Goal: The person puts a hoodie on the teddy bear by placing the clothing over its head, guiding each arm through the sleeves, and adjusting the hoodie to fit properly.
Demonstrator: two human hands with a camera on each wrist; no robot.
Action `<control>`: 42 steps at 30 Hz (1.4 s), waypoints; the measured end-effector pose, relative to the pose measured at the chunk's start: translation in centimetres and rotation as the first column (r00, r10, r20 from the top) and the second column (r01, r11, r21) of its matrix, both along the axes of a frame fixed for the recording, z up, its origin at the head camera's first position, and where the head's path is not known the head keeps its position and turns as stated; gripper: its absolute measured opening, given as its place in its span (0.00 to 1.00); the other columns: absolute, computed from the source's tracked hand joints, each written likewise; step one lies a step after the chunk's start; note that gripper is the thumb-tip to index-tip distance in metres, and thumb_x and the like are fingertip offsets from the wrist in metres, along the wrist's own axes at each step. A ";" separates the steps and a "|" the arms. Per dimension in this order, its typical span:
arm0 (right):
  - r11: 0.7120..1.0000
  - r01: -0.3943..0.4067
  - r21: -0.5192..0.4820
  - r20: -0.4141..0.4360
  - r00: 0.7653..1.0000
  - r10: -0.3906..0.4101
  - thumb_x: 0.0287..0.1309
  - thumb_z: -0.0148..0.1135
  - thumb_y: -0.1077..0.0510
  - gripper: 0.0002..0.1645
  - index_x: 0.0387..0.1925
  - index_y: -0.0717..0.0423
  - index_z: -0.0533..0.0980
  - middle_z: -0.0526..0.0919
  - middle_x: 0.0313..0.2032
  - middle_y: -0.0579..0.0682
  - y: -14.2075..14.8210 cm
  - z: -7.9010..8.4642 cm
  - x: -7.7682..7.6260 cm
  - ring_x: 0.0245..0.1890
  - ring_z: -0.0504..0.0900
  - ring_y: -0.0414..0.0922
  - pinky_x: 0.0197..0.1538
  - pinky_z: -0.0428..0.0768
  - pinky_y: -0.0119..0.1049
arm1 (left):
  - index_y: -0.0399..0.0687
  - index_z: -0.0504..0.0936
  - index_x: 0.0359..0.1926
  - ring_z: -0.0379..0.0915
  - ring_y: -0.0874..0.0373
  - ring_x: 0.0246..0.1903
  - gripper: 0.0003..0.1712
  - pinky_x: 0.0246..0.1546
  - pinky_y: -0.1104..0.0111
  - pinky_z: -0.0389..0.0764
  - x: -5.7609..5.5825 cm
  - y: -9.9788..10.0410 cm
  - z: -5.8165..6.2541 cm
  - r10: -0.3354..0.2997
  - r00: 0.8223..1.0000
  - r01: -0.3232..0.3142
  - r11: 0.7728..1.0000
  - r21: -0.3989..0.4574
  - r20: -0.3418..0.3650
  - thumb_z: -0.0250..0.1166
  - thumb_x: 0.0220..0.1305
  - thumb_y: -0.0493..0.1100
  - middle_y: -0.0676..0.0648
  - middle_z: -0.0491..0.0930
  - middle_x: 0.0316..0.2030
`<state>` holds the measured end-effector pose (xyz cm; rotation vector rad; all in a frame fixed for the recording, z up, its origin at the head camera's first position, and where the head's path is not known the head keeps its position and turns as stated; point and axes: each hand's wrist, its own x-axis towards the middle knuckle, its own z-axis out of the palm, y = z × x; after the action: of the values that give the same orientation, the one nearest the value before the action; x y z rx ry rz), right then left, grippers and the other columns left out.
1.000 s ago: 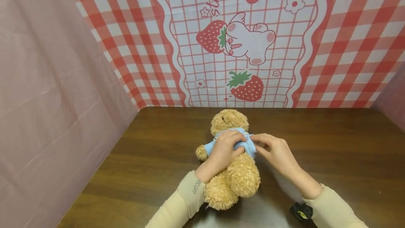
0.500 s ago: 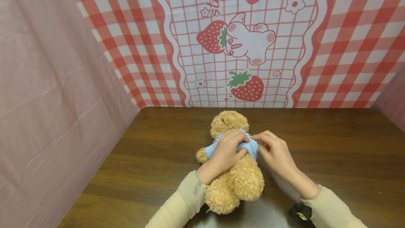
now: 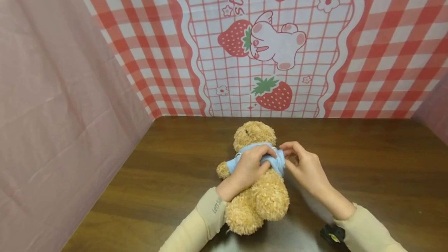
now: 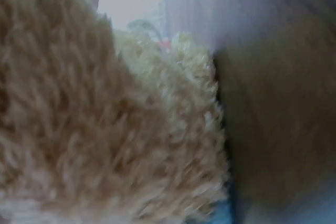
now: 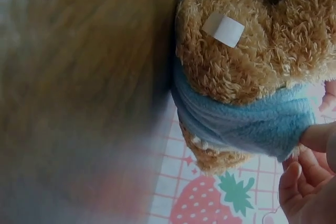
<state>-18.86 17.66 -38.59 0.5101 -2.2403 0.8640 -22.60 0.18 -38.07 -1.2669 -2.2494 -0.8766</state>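
A tan plush teddy bear (image 3: 270, 197) in a light blue shirt (image 3: 277, 163) lies on the table, head away from me. My left hand (image 3: 246, 168) lies across its middle, fingers and thumb bent round the shirt front. At the bear's right side, my right hand (image 3: 308, 169) pinches the shirt's edge between thumb and fingers. The right wrist view shows the thumb over a corner of the blue cloth (image 5: 247, 121), fingers beneath. A white tag (image 5: 227, 30) sticks out of the bear's fur there. Blurred fur (image 4: 121, 129) fills much of the left wrist view.
The brown wooden table (image 3: 168, 174) runs back to a red-and-white checked cloth (image 3: 385, 49) printed with strawberries. A pink curtain (image 3: 70, 100) hangs at the left. By the right sleeve lies a small black object (image 3: 332, 234) with a yellow-green mark.
The bear's legs shifted slightly toward me and right, then partly back. My right fingers rose a little at the shirt's edge. My left hand stays on the bear.
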 end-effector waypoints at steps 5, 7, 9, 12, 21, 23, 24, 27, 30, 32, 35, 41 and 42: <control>1.000 0.016 0.002 -0.028 0.999 -0.016 0.38 0.55 0.79 0.18 0.29 0.59 0.66 0.75 0.23 0.47 0.1 -0.1 -0.2 0.20 0.66 0.33 0.23 0.64 0.21 | 0.48 0.77 0.34 0.74 0.61 0.41 0.11 0.45 0.78 0.70 -0.2 -0.7 1.2 -0.047 0.998 0.042 0.989 -0.141 -0.036 0.58 0.53 0.29 0.52 0.78 0.35; 1.000 0.021 -0.019 -0.008 1.000 -0.022 0.37 0.53 0.80 0.17 0.26 0.59 0.64 0.73 0.23 0.47 0.4 -0.1 -0.3 0.20 0.66 0.33 0.23 0.63 0.22 | 0.49 0.78 0.34 0.72 0.62 0.40 0.10 0.44 0.78 0.69 -0.2 -1.0 1.8 -0.070 0.996 0.058 0.970 -0.236 -0.047 0.58 0.54 0.30 0.53 0.77 0.34; 0.998 0.029 -0.048 0.031 0.999 -0.028 0.39 0.52 0.80 0.16 0.25 0.58 0.64 0.74 0.24 0.48 0.8 -0.1 -0.5 0.23 0.67 0.33 0.24 0.64 0.22 | 0.50 0.78 0.34 0.71 0.63 0.38 0.09 0.44 0.77 0.69 -0.1 -1.4 2.3 -0.103 0.993 0.081 0.944 -0.320 -0.052 0.58 0.55 0.31 0.54 0.76 0.34; 0.991 0.050 -0.126 0.124 0.992 -0.034 0.44 0.53 0.77 0.14 0.23 0.59 0.63 0.72 0.23 0.47 1.8 0.0 -0.9 0.23 0.67 0.32 0.23 0.64 0.23 | 0.50 0.79 0.33 0.69 0.63 0.36 0.09 0.44 0.76 0.68 0.0 -1.9 3.1 -0.154 0.987 0.122 0.902 -0.414 -0.044 0.57 0.57 0.32 0.54 0.75 0.33; 0.967 0.096 -0.238 0.397 0.918 0.006 0.52 0.52 0.74 0.06 0.29 0.65 0.65 0.74 0.27 0.55 3.9 0.2 -1.3 0.23 0.69 0.28 0.23 0.70 0.25 | 0.52 0.77 0.33 0.64 0.63 0.32 0.05 0.40 0.74 0.65 0.3 -1.8 3.3 -0.152 0.987 0.110 0.871 -0.478 -0.050 0.57 0.60 0.36 0.55 0.71 0.29; 0.979 0.113 -0.171 0.409 0.912 -0.034 0.53 0.50 0.72 0.06 0.33 0.63 0.66 0.76 0.32 0.58 3.8 0.4 -1.1 0.26 0.73 0.31 0.25 0.71 0.27 | 0.53 0.76 0.34 0.63 0.63 0.32 0.05 0.38 0.74 0.65 0.4 -1.6 3.1 -0.122 0.991 0.081 0.881 -0.467 -0.059 0.57 0.60 0.37 0.55 0.69 0.30; 0.983 0.117 -0.142 0.410 0.911 -0.049 0.54 0.49 0.71 0.06 0.34 0.61 0.66 0.77 0.33 0.59 3.7 0.5 -1.1 0.27 0.74 0.34 0.26 0.73 0.28 | 0.53 0.76 0.35 0.62 0.63 0.32 0.05 0.37 0.73 0.64 0.5 -1.5 3.0 -0.111 0.992 0.068 0.883 -0.464 -0.066 0.56 0.61 0.37 0.55 0.69 0.30; 0.988 0.128 -0.082 0.407 0.910 -0.084 0.52 0.46 0.72 0.07 0.32 0.59 0.65 0.77 0.30 0.57 3.7 0.6 -0.9 0.24 0.77 0.40 0.24 0.74 0.30 | 0.53 0.76 0.36 0.62 0.62 0.33 0.05 0.38 0.73 0.64 0.6 -1.5 2.9 -0.119 0.990 0.071 0.884 -0.461 -0.077 0.57 0.61 0.38 0.54 0.67 0.30; 0.989 0.124 -0.080 0.431 0.899 -0.078 0.51 0.43 0.73 0.08 0.29 0.58 0.63 0.74 0.24 0.54 3.6 0.6 -0.8 0.19 0.76 0.41 0.21 0.75 0.31 | 0.54 0.76 0.35 0.63 0.63 0.34 0.03 0.41 0.74 0.64 0.8 -1.7 3.2 -0.165 0.983 0.108 0.875 -0.472 -0.081 0.58 0.61 0.40 0.54 0.68 0.32; 0.988 0.125 -0.085 0.456 0.887 -0.073 0.51 0.42 0.73 0.09 0.29 0.58 0.62 0.71 0.22 0.53 3.7 0.5 -0.9 0.16 0.76 0.41 0.20 0.76 0.32 | 0.54 0.76 0.35 0.64 0.63 0.35 0.03 0.41 0.75 0.65 0.9 -1.9 3.4 -0.179 0.981 0.124 0.871 -0.475 -0.072 0.59 0.60 0.41 0.54 0.68 0.33; 0.985 0.119 -0.125 0.502 0.864 -0.041 0.53 0.40 0.73 0.08 0.30 0.59 0.61 0.69 0.23 0.55 3.8 0.4 -1.2 0.15 0.78 0.43 0.21 0.78 0.35 | 0.55 0.77 0.36 0.65 0.63 0.35 0.03 0.40 0.75 0.67 0.8 -2.1 3.5 -0.160 0.985 0.112 0.869 -0.481 -0.060 0.60 0.60 0.42 0.55 0.70 0.34; 0.949 0.060 -0.310 0.565 0.814 0.134 0.60 0.37 0.71 0.12 0.47 0.67 0.60 0.68 0.43 0.67 4.0 0.0 -1.1 0.22 0.79 0.42 0.28 0.81 0.39 | 0.53 0.75 0.43 0.68 0.58 0.45 0.15 0.49 0.69 0.69 1.0 -1.8 2.6 0.039 0.990 -0.096 0.898 -0.429 -0.139 0.60 0.53 0.35 0.51 0.71 0.43; 0.939 0.038 -0.342 0.573 0.800 0.176 0.61 0.36 0.71 0.15 0.50 0.68 0.59 0.67 0.44 0.68 4.1 0.0 -1.0 0.23 0.79 0.42 0.29 0.81 0.40 | 0.52 0.74 0.45 0.68 0.57 0.47 0.19 0.50 0.67 0.69 1.1 -1.8 2.3 0.099 0.982 -0.158 0.898 -0.410 -0.162 0.60 0.50 0.35 0.49 0.71 0.45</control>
<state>-19.82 21.73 -38.58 0.1594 -2.5458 1.5988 -21.49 -1.66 -35.74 -1.2852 -2.4557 -0.2461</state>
